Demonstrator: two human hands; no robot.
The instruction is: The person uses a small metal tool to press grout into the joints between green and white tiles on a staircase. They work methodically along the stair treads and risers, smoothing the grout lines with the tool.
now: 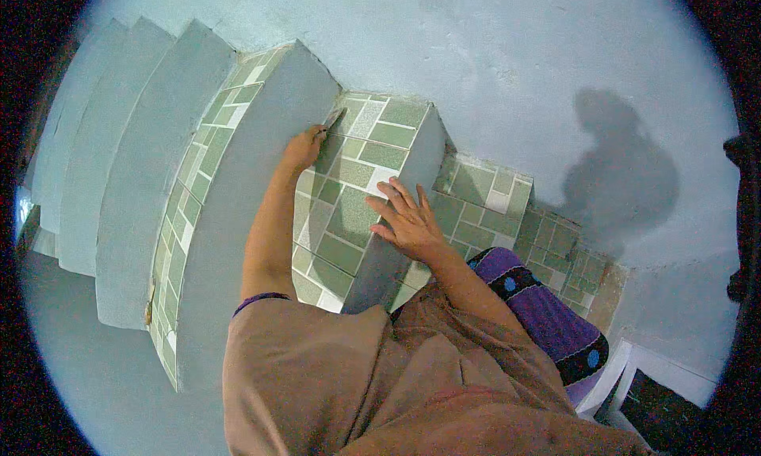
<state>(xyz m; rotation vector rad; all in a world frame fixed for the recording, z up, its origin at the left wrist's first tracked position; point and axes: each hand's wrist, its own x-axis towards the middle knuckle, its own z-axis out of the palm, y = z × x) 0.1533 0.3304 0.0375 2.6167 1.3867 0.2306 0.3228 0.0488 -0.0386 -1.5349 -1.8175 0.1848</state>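
Note:
My left hand (305, 147) reaches up to the back corner of a green-tiled stair tread (357, 210) and grips a small dark flat tool (334, 119) pressed where the tread meets the grey riser (285, 107). My right hand (406, 218) rests flat with fingers spread on the front edge of the same tread, holding nothing. Both forearms come up from my brown garment (357, 377) at the bottom of the view.
Grey stair risers (135, 163) climb to the upper left, with lower tiled steps (547, 242) descending right. A pale plastered wall (515, 68) carries my shadow. A purple cloth with black trim and blue dots (547, 317) hangs at my right side.

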